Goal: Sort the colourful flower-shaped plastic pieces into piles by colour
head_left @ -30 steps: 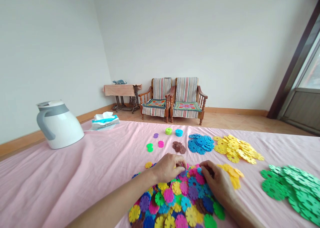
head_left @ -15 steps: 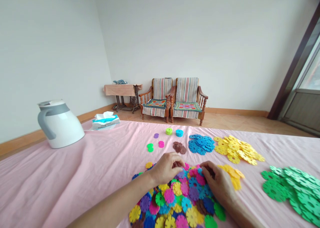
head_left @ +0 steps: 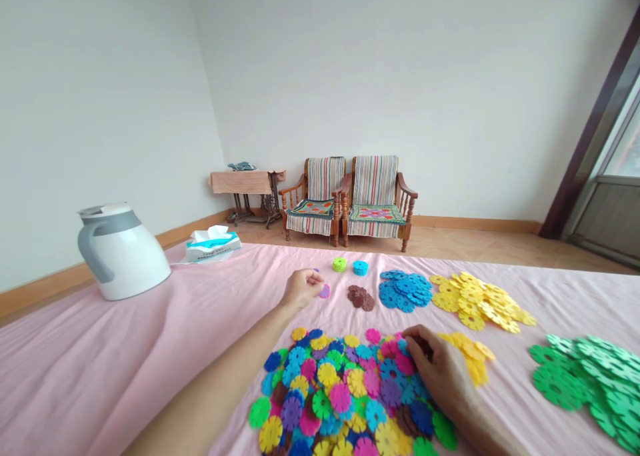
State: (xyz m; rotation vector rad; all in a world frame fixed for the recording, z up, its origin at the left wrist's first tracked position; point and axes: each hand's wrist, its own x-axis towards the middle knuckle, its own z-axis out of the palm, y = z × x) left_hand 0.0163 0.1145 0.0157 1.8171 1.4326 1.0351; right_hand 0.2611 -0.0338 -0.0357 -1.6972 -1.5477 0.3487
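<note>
A mixed heap of coloured snowflake discs point(head_left: 345, 389) lies on the pink cloth in front of me. My left hand point(head_left: 301, 287) is stretched past the heap to the small single pieces, its fingers pinched together. Its fingertips are right beside a pink disc point(head_left: 325, 291). What the fingers hold is too small to make out. My right hand point(head_left: 436, 369) rests on the heap's right edge with its fingers curled down onto pink and dark discs, next to a small yellow pile point(head_left: 473, 359).
Sorted piles lie beyond: brown point(head_left: 361, 297), blue point(head_left: 404, 289), yellow point(head_left: 480, 303), green point(head_left: 590, 383) at the right. Small lime point(head_left: 339, 264) and cyan point(head_left: 360, 267) stacks stand further back. A white kettle point(head_left: 123, 251) and a tissue pack point(head_left: 213, 243) are at the left.
My left hand left the top of the mixed heap and reached forward and left to the single pieces. My right hand has stayed on the heap.
</note>
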